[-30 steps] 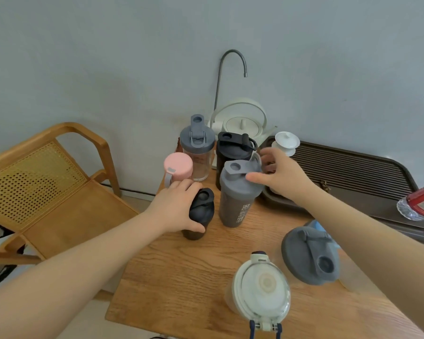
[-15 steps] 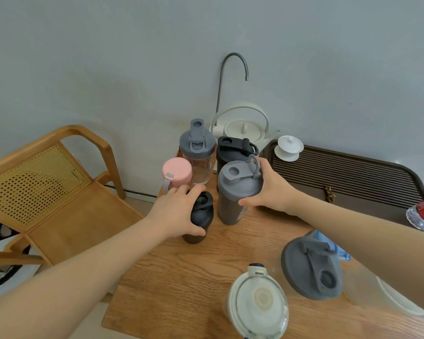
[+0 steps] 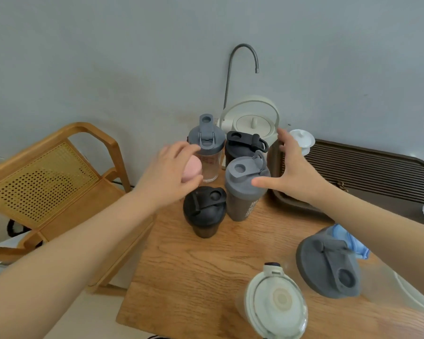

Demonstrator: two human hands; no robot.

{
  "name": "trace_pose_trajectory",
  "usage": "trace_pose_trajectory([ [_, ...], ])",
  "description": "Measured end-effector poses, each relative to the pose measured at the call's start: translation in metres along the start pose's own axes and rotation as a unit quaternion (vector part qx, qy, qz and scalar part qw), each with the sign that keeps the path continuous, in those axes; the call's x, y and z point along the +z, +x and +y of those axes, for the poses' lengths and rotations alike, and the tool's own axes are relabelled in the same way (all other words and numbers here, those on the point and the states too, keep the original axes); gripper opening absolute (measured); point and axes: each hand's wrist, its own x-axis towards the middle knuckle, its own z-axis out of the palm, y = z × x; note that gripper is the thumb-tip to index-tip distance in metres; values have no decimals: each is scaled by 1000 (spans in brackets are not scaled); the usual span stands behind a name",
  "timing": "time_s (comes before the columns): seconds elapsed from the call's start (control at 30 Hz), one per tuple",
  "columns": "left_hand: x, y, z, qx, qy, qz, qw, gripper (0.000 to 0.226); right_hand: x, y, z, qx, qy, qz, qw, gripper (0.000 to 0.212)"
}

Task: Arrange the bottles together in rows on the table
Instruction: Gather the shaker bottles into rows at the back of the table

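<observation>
Four bottles stand grouped at the back of the wooden table: a clear one with a grey lid, a tall black one, a grey shaker and a short black one. My left hand is curled over a pink-lidded bottle just left of them, fingers on top and thumb below the lid. My right hand is spread open beside the grey shaker, its thumb just off the lid. Nearer me stand a cream-lidded bottle and a grey-lidded clear bottle.
A cream kettle under a curved spout stands behind the group. A dark slatted tray with a white lidded cup fills the back right. A wooden chair stands left of the table. A blue cloth lies under my right forearm.
My left hand left the short black bottle and moved up onto the pink-lidded one. My right hand let go of the grey shaker and spread open beside it.
</observation>
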Motion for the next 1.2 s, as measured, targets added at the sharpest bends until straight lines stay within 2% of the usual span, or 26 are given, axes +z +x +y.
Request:
trace_pose_trajectory([
  [0.07,-2,19,-17,-33,-2,-73,997,74,-4,-11,-30,-129,-84,70,986,96],
  [0.1,0,26,-24,-37,5,-120,992,81,-2,-16,-46,-197,-129,73,969,79],
  [0.17,6,35,-32,-24,29,-191,981,89,12,-17,-66,-290,-250,24,924,53],
  [0.23,15,39,-39,-3,36,-223,974,89,34,-12,-82,-290,-371,-66,880,46],
  [0.3,20,42,-47,14,28,-222,975,86,57,-5,-86,-248,-460,-135,842,55],
  [0.4,21,43,-61,43,18,-218,975,79,87,3,-83,-185,-540,-189,799,68],
  [0.57,1,31,-84,63,-34,-196,978,72,122,12,-76,-108,-571,-208,787,79],
  [0.67,-22,20,-96,72,-67,-179,979,71,130,21,-82,-83,-557,-193,803,75],
  [0.83,-37,-4,-109,123,-49,-193,972,74,133,46,-91,-35,-550,-127,825,72],
  [1.07,-21,-19,-95,161,-50,-213,962,76,134,68,-91,-45,-556,-110,822,76],
  [1.13,-14,-20,-85,177,-45,-214,960,77,118,63,-96,-51,-534,-102,838,66],
  [1.2,-5,-20,-75,187,-42,-215,958,76,91,50,-104,-66,-481,-48,873,46],
])
